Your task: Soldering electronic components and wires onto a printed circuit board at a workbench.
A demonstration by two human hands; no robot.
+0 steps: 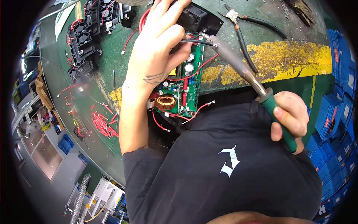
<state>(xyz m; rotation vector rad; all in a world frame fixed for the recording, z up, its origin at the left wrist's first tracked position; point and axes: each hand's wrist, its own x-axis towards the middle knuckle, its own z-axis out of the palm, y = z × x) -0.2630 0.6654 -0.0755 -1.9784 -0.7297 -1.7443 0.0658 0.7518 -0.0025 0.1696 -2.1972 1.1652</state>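
Note:
My right hand [291, 115] is wrapped around the green handle of a soldering iron [233, 58]. The iron slants up to the left, its tip close to a black fan panel at the far end of a green circuit board [192, 89]. Over that board, my left hand [162, 41] pinches a black wire [197, 42] between thumb and forefinger. Its other fingers reach over beside the black fan [192, 18]. The wire's far end lies at the iron's shaft. A copper-wound coil [166, 102] sits at the board's near end, with red leads [201, 111] hanging off. My left hand hides part of the board.
Black-and-red handled cutters [242, 28] lie on the green bench [112, 48], right of the fan. Several black fans [82, 39] with red wires stand at the left. Below them is a pile of red sleeves [102, 125]. Blue crates [328, 115] are stacked at the right.

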